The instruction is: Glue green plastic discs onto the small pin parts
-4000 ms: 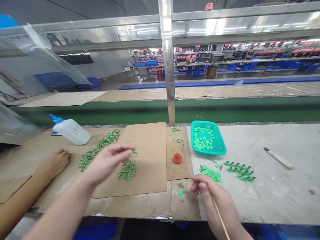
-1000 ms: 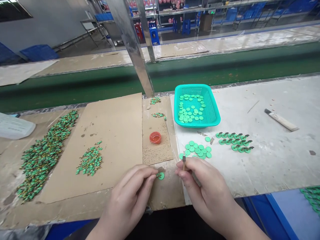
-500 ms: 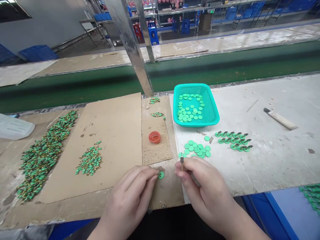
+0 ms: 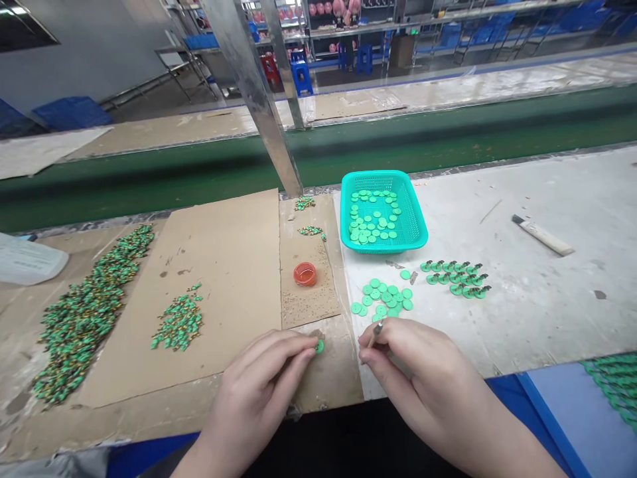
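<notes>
Near the front edge of the table, my left hand (image 4: 266, 382) is closed in a pinch at a small round green disc (image 4: 320, 346). The fingertips cover part of the disc and whatever small piece may be on it. My right hand (image 4: 415, 365) grips a thin wooden-handled stick (image 4: 377, 332) with a dark metallic end, pointing up and away. Just beyond the right hand lies a loose group of flat green discs (image 4: 392, 299). A small red cup (image 4: 304, 274) with liquid stands on speckled cardboard ahead of both hands.
A turquoise basket (image 4: 423, 229) holds more discs. To its right stand rows of discs with dark pieces on them (image 4: 455, 279) and a flat-handled brush (image 4: 542, 236). Piles of tiny green-and-gold pieces (image 4: 92, 315) lie left, some on brown cardboard (image 4: 233, 265). A metal post (image 4: 269, 113) rises behind.
My right hand has moved slightly right, away from the left hand, and the stick has tilted to the right. My left hand stays at the disc. The camera view has shifted slightly.
</notes>
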`<state>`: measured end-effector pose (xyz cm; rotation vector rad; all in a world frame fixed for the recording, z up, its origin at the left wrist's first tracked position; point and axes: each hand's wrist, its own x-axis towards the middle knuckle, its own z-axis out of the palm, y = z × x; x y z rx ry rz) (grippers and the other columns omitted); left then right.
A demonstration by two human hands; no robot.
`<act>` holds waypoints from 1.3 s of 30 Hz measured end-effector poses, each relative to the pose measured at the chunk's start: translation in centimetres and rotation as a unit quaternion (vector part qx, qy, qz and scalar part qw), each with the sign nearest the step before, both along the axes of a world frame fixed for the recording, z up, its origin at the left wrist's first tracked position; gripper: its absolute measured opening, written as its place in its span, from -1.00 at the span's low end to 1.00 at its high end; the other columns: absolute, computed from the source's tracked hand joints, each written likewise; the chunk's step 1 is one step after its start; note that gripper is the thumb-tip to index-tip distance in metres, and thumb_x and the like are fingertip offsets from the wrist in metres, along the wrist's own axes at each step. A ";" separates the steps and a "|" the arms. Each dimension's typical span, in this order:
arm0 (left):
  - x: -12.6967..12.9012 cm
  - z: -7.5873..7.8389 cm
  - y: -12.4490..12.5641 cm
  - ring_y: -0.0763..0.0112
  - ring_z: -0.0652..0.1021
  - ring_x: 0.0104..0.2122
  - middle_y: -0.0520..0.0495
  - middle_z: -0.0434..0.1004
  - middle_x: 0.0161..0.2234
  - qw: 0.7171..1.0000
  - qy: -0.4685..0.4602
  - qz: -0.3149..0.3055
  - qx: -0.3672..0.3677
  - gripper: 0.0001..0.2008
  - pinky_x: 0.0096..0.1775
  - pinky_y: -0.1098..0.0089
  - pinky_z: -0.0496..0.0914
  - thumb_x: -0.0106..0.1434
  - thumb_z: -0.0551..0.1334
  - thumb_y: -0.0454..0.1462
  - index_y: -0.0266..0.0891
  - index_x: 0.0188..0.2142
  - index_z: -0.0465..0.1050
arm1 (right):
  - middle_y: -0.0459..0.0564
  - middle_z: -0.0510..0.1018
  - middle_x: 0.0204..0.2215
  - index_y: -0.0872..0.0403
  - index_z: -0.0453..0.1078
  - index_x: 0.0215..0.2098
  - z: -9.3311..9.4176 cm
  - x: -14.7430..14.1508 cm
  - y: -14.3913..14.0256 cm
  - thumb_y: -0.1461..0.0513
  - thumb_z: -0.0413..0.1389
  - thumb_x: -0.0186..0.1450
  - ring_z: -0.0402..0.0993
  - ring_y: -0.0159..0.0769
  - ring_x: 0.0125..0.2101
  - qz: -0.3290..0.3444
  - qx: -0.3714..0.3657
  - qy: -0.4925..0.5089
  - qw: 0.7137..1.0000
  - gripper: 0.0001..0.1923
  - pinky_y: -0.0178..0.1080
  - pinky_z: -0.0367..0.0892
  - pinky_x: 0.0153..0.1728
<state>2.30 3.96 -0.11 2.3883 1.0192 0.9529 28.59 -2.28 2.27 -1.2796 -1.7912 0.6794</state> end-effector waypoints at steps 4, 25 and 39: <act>0.1 0.0 0.1 0.41 0.75 -0.16 0.03 0.76 -0.13 1.000 0.002 0.003 0.002 -0.88 -0.04 0.50 0.64 0.58 0.32 -0.27 -0.06 0.00 0.66 | -0.12 0.62 -0.29 -0.04 0.32 -0.15 0.1 -0.2 0.1 0.30 0.06 0.64 0.61 -0.28 -0.31 0.001 0.005 -0.008 1.000 -0.83 -0.23 0.44 -0.30; -0.1 -0.1 0.2 0.44 0.73 -0.14 0.04 0.74 -0.13 0.999 0.020 -0.015 0.020 -0.89 -0.01 0.51 0.61 0.59 0.32 -0.27 -0.08 0.02 0.65 | -0.07 0.64 -0.29 0.01 0.42 -0.13 -0.2 -1.1 1.2 0.22 0.09 0.66 0.62 -0.27 -0.29 -0.004 0.014 0.059 0.998 -0.85 -0.23 0.44 -0.25; 0.2 0.0 0.2 0.49 0.73 -0.16 0.08 0.74 -0.14 1.000 -0.007 -0.014 -0.025 -0.87 -0.05 0.58 0.59 0.59 0.30 -0.31 -0.05 -0.01 0.65 | -0.11 0.63 -0.32 0.00 0.38 -0.20 -0.3 -1.7 3.3 0.23 0.18 0.62 0.61 -0.26 -0.28 0.039 -0.042 0.013 0.998 -0.82 -0.24 0.33 -0.25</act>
